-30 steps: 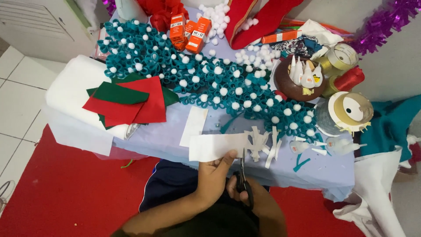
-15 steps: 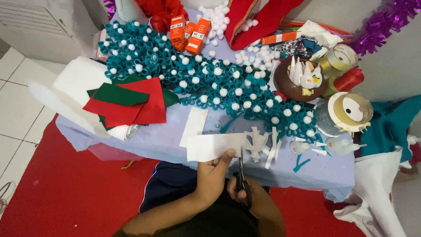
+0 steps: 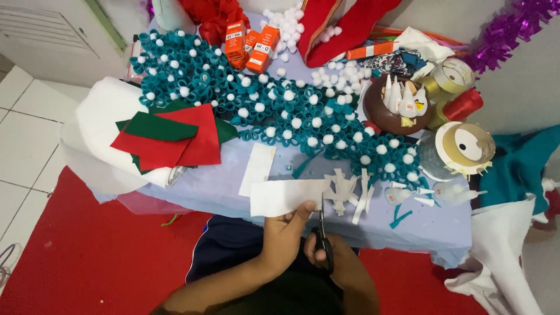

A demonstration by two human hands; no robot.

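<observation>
Desk [image 3: 221, 186] under pale lilac cloth, crowded. Teal garland with white pompoms [image 3: 280, 111] runs diagonally across the middle. Red and green felt pieces [image 3: 169, 137] lie left on white fabric. Orange boxes [image 3: 254, 46] at the far edge. Brown bowl of small glue bottles [image 3: 396, 105] and tape rolls [image 3: 466, 146] stand right. White cut-out shapes [image 3: 350, 192] lie just beside the work; a second white strip [image 3: 258, 169] lies behind it.

White felt sheet [image 3: 286, 197] at the near desk edge, long axis left to right, flat. Left hand [image 3: 286, 230], grip pinched on the sheet's near edge. Right hand [image 3: 332, 256], grip clenched through the handles of the scissors [image 3: 322, 230]; blades point away from the person, meeting the sheet's right end.
</observation>
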